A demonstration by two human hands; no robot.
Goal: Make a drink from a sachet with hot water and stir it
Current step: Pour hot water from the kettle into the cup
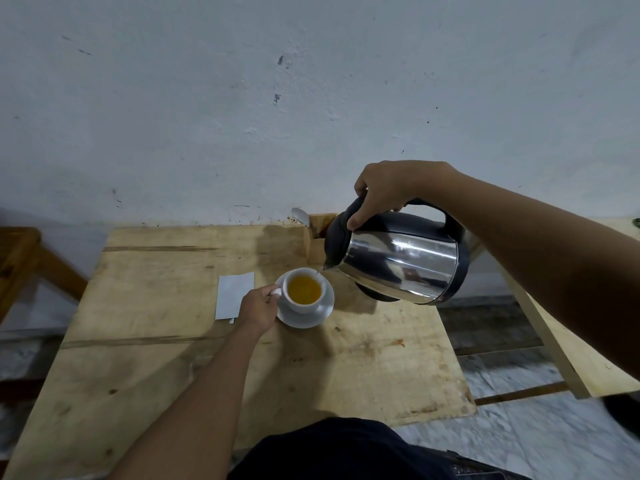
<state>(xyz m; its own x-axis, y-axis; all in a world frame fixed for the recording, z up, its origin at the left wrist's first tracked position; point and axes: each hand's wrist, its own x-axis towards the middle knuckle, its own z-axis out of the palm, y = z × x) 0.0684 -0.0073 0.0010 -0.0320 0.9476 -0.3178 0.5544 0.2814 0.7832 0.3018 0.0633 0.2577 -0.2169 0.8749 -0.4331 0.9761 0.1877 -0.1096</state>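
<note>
A white cup [300, 304] holding orange liquid stands on a white saucer [323, 311] in the middle of the wooden table [173, 358]. My left hand [258, 308] pinches the cup's handle. My right hand [384, 192] grips the black handle of a steel kettle [398, 268], tilted with its spout just above the cup's right rim. A thin stream of water falls from the spout into the cup. A silvery opened sachet [233, 294] lies flat to the left of the cup, with a small torn strip below it.
A small wooden holder [317, 245] with a spoon [300, 215] sticking out stands at the table's back edge against the pale wall. A second wooden table [571, 355] is to the right, a wooden chair frame [24, 261] to the left. My dark-clothed knee [346, 448] is at the bottom.
</note>
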